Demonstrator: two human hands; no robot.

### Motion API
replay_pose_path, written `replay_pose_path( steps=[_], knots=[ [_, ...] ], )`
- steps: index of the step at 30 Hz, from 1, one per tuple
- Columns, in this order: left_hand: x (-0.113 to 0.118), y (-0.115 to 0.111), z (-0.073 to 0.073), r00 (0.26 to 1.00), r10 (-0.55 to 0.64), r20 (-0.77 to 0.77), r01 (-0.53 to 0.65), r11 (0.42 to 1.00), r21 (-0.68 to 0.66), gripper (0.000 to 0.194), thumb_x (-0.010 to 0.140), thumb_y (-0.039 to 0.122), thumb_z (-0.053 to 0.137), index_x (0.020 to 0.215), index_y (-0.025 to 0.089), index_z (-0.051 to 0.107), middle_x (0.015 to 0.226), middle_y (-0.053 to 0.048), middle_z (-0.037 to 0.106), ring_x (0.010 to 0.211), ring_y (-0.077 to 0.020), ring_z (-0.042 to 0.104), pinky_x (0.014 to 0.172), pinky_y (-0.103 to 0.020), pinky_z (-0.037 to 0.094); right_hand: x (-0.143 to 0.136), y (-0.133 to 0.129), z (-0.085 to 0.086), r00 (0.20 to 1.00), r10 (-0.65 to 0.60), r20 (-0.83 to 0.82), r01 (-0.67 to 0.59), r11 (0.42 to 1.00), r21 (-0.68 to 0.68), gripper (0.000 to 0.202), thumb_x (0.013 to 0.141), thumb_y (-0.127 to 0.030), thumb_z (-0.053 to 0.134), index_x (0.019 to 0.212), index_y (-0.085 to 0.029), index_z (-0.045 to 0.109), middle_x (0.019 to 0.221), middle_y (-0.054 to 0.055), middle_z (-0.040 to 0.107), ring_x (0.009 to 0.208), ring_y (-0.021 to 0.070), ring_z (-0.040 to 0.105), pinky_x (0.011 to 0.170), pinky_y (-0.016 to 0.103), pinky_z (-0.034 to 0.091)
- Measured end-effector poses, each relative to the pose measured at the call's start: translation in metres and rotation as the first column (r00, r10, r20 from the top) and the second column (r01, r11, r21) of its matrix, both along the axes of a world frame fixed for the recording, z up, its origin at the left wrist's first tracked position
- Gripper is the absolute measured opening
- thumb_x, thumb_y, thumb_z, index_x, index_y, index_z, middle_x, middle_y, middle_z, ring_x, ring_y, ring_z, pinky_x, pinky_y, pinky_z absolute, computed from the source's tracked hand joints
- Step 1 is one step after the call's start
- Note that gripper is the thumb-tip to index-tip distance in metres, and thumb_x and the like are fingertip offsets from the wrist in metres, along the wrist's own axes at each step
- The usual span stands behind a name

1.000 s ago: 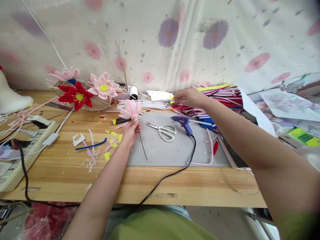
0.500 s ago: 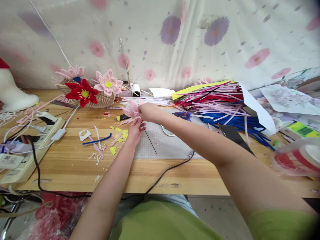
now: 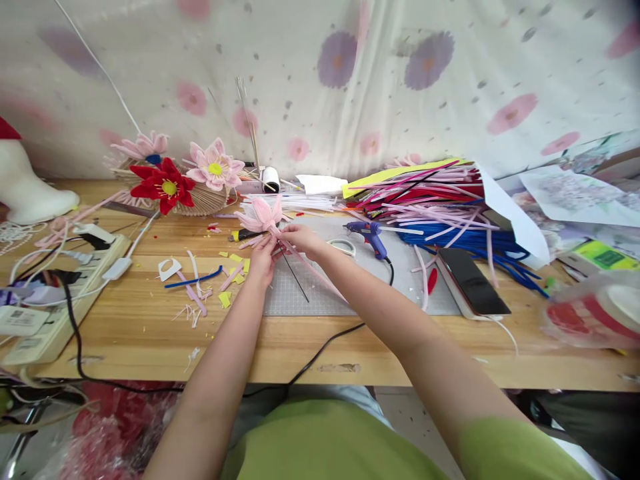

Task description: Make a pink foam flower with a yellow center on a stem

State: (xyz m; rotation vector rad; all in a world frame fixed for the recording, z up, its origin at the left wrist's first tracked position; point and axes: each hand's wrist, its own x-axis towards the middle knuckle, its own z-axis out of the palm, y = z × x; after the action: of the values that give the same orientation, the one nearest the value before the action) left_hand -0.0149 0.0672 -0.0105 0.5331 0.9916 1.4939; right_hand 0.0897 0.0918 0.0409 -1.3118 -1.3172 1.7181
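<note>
A pink pipe-cleaner flower (image 3: 261, 213) stands above the cutting mat's left part, its petals pointing up. My left hand (image 3: 263, 261) is closed around its base. From there a thin dark stem (image 3: 296, 277) slants down to the right over the mat. My right hand (image 3: 301, 240) pinches at the flower's base, on a pink pipe cleaner (image 3: 316, 272) that trails down right and passes behind my forearm. The fingertips of both hands nearly meet, and exactly where the strip joins the flower is hidden.
On the grey mat (image 3: 320, 300) lie a purple glue gun (image 3: 369, 237) and a white ring (image 3: 343, 247). A phone (image 3: 473, 280) and piled pipe cleaners (image 3: 440, 193) are to the right. Yellow scraps (image 3: 225, 299), a power strip (image 3: 75, 293) and finished flowers (image 3: 169, 188) are left.
My right hand has come down from beside the petals to the flower's base, its forearm shifting left. The pink strip, glue gun and phone now show more fully.
</note>
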Motion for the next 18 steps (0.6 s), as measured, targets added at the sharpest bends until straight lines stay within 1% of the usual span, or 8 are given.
replay_pose_path(
  steps=[3,6,7,9,11,13,15,18],
  knots=[
    [0.003,0.001,0.006,0.999,0.044,0.01,-0.044,0.998,0.037,0.01,0.067,0.019,0.07,0.076,0.016,0.066,0.075,0.0,0.066,0.062,-0.0076,0.057,0.06,-0.02,0.045,0.0,-0.002,-0.003,0.999,-0.009,-0.038,0.01,1.0,0.016,0.018,0.077,-0.018,0.062,0.065,-0.017,0.048,0.05,-0.007,0.052,0.043,0.0037,0.048,0.046,0.016,0.044],
    [0.005,0.002,0.008,0.998,0.056,-0.005,-0.056,0.997,0.053,0.011,0.068,0.022,0.07,0.069,0.015,0.061,0.065,0.002,0.062,0.053,-0.0056,0.052,0.053,-0.018,0.041,0.0,-0.004,-0.008,0.999,0.011,-0.033,-0.011,1.0,0.014,0.017,0.081,-0.024,0.058,0.071,-0.018,0.046,0.058,-0.006,0.057,0.048,0.0049,0.053,0.049,0.018,0.046],
    [0.006,0.001,0.008,0.998,0.053,-0.015,-0.053,0.997,0.049,0.014,0.068,0.023,0.07,0.066,0.015,0.059,0.062,0.003,0.06,0.051,-0.0053,0.05,0.052,-0.018,0.04,0.001,-0.004,-0.008,0.999,0.024,0.022,-0.025,0.999,0.041,0.018,0.082,-0.028,0.057,0.072,-0.019,0.045,0.061,-0.005,0.058,0.049,0.0055,0.054,0.05,0.019,0.046],
    [0.008,0.001,0.009,0.999,0.045,-0.018,-0.045,0.999,0.024,0.016,0.07,0.023,0.069,0.066,0.014,0.056,0.061,0.003,0.059,0.05,-0.0056,0.051,0.052,-0.018,0.041,0.003,-0.003,-0.003,0.966,0.05,0.252,-0.093,0.982,0.163,0.021,0.083,-0.035,0.054,0.073,-0.019,0.046,0.067,-0.002,0.062,0.054,0.0082,0.057,0.052,0.021,0.045],
    [0.01,0.002,0.011,1.0,0.027,0.013,-0.027,0.999,-0.022,0.012,0.073,0.021,0.065,0.069,0.014,0.055,0.064,0.001,0.06,0.054,-0.0072,0.056,0.057,-0.02,0.045,0.006,-0.001,0.011,0.827,0.04,0.56,-0.251,0.918,0.306,0.022,0.083,-0.038,0.054,0.074,-0.018,0.05,0.075,0.004,0.066,0.066,0.0137,0.062,0.059,0.025,0.046],
    [0.012,0.005,0.014,0.997,0.027,0.079,-0.022,0.998,-0.067,0.011,0.078,0.019,0.06,0.07,0.015,0.053,0.063,0.001,0.059,0.057,-0.0087,0.058,0.061,-0.023,0.048,0.008,-0.001,0.032,0.608,-0.015,0.794,-0.451,0.817,0.36,0.018,0.081,-0.035,0.056,0.077,-0.017,0.056,0.087,0.009,0.068,0.084,0.0208,0.063,0.068,0.029,0.045],
    [0.014,0.008,0.017,0.987,0.044,0.152,-0.03,0.995,-0.092,0.016,0.082,0.019,0.054,0.067,0.016,0.048,0.058,0.003,0.054,0.056,-0.009,0.058,0.064,-0.025,0.05,0.008,-0.001,0.055,0.416,-0.074,0.906,-0.586,0.74,0.329,0.013,0.08,-0.027,0.057,0.084,-0.016,0.062,0.097,0.013,0.067,0.095,0.0254,0.061,0.073,0.032,0.043],
    [0.014,0.01,0.02,0.974,0.019,0.226,-0.003,0.997,-0.073,0.021,0.086,0.019,0.048,0.066,0.017,0.043,0.054,0.005,0.047,0.048,-0.0052,0.051,0.062,-0.022,0.05,0.009,0.001,0.082,0.251,-0.19,0.949,-0.693,0.65,0.313,0.022,0.08,-0.018,0.054,0.097,-0.014,0.066,0.101,0.017,0.066,0.096,0.0285,0.06,0.074,0.034,0.041]
  ],
)
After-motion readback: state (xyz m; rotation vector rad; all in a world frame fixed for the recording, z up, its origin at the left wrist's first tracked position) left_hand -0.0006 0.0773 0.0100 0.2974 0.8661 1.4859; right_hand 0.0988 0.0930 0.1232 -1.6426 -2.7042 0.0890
